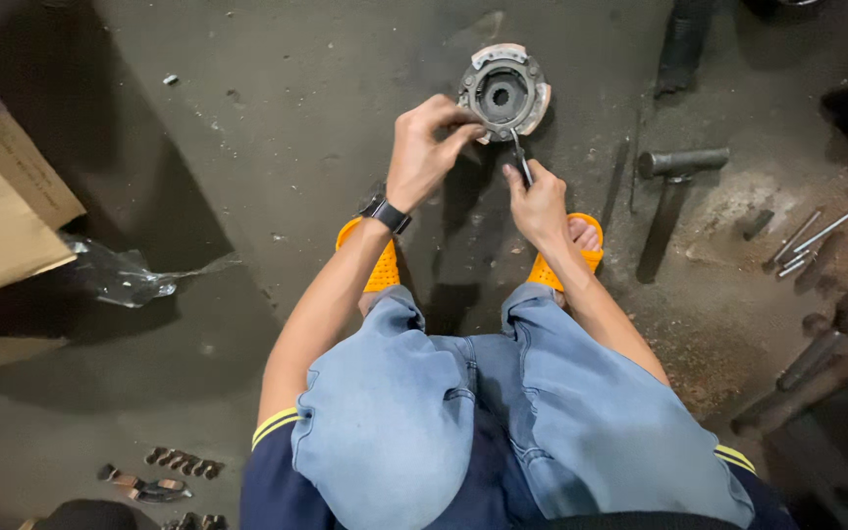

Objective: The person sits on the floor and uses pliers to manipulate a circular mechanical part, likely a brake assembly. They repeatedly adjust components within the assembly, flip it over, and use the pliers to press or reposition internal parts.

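Head view: hands [434, 147] (both) on clutch assembly [503, 93]

Open bare floor [277, 128] left of and beyond the round metal clutch part [503, 93], wide passage there, only small debris. Right side crowded: hammer [674, 186] lies just right of the right hand [539, 201], loose rods [817, 236] and pipes [817, 368] farther right, boots [684, 44] at top. Near left blocked by cardboard box [2, 216] and crumpled plastic wrap [130, 280]; small metal pieces [164, 471] lie low left, and knees and orange sandals [375, 260] close the gap under the left hand [424, 147].
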